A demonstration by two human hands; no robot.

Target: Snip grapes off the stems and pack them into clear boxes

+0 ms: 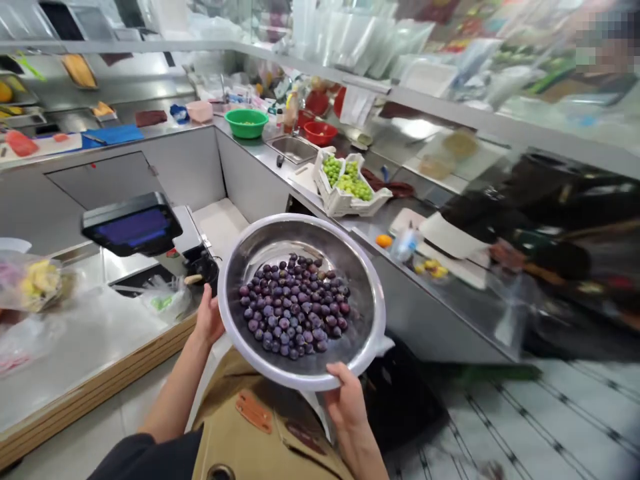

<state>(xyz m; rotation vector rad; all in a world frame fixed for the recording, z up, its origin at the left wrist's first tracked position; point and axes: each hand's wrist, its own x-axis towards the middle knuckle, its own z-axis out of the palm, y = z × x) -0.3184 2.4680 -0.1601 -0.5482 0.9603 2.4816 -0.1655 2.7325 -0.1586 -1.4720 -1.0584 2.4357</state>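
Two long steel counters meet at a corner in the background and fill most of the view; the right-hand stretch smears into motion blur, so the dark shapes lying on it cannot be told apart. Above them runs a shelf of clear plastic containers, also blurred, and a person at the upper right edge is cut off and pixelated. On the near left counter lie clear bags, their contents hard to make out, beside a dark touchscreen terminal tilted on its stand.

Held out in the middle of the view is a wide steel bowl, tilted a little toward the camera, with a heap of dark purple grapes loose in its bottom. The left hand is closed on the bowl's left rim, its fingers hidden under the metal. The right hand is clamped on the near rim, thumb on top and the other fingers out of sight below. The hands are well apart, one on each side of the bowl. Below them a tan apron shows, cut off by the bottom edge.

Farther back a white tray of green grapes sits on the counter near a small sink, with a green bowl and a red bowl behind it. A small orange fruit lies at the counter's edge.
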